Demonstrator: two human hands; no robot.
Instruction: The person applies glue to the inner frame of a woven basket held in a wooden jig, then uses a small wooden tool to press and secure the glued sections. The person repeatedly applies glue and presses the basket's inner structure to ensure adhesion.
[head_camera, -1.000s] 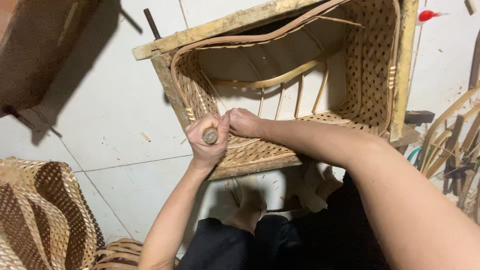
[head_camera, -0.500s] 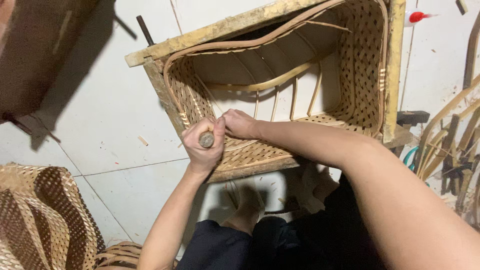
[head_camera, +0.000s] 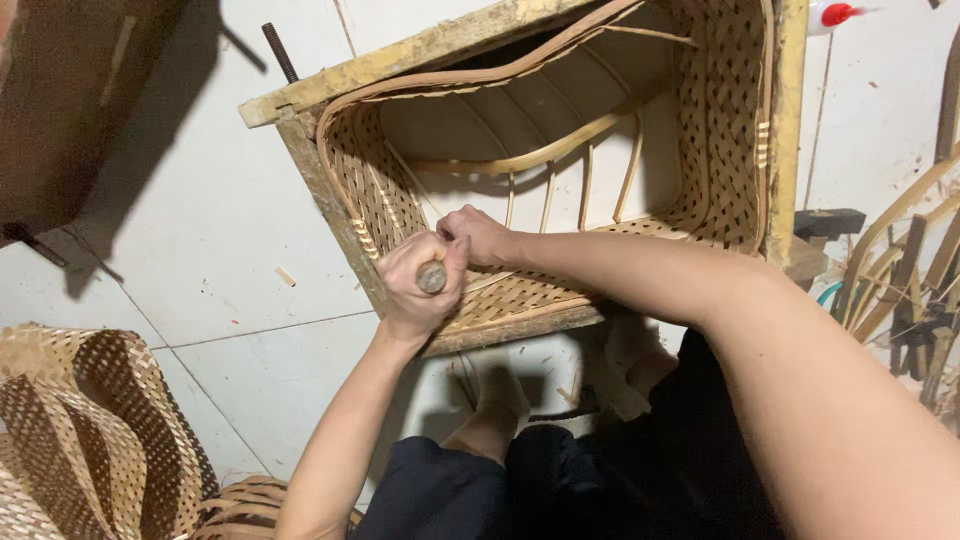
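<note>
Woven basket (head_camera: 560, 190) in wooden frame (head_camera: 420, 50), left hand (head_camera: 420, 285) gripping tool handle (head_camera: 432, 277) (fist closed), right hand (head_camera: 478, 237) alongside

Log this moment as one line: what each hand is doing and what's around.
left hand: fist around tool handle | right hand: on woven basket weave | basket inside wooden frame | second woven basket on floor, left

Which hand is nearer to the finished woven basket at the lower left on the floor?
Left. The left hand, gripping a tool handle, is on the side of the finished basket. The right hand lies beyond it, farther away, against the unfinished basket.
</note>
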